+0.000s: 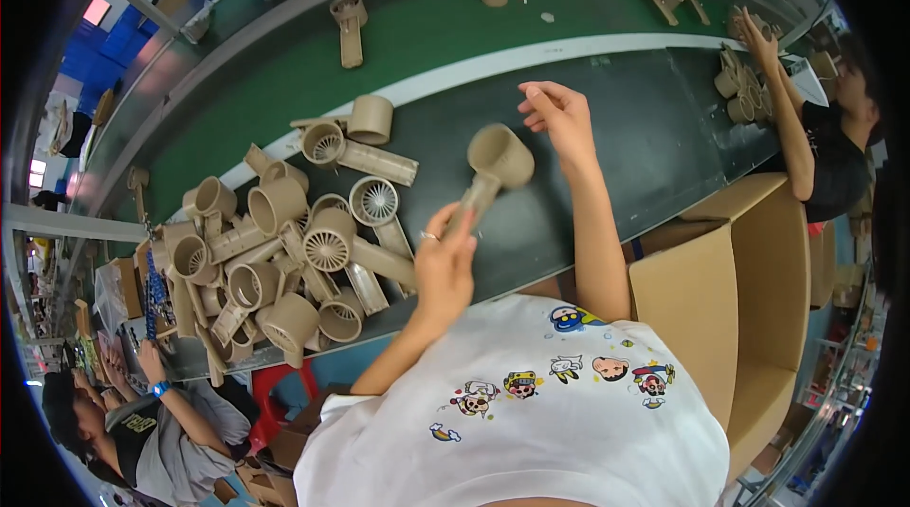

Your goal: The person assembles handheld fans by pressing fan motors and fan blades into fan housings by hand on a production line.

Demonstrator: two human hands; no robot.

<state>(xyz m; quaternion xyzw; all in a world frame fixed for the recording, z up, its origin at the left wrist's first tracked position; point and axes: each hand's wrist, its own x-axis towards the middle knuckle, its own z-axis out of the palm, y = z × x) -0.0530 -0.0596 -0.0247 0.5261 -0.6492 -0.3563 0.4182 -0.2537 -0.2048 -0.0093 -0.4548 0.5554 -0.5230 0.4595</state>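
My left hand (444,265) grips the handle of a tan plastic hair-dryer housing (493,168), holding it above the dark conveyor belt (626,137) with its round barrel pointing up and to the right. My right hand (557,114) hovers just right of the barrel with fingers loosely curled and nothing in it. A heap of the same tan housings (284,251), some showing round grilles, lies on the belt to my left.
Loose housings (349,26) ride the green belt (427,33) further back. A person at the right handles a pile of parts (744,85). An open cardboard box (730,280) stands at my right; another person sits at the lower left.
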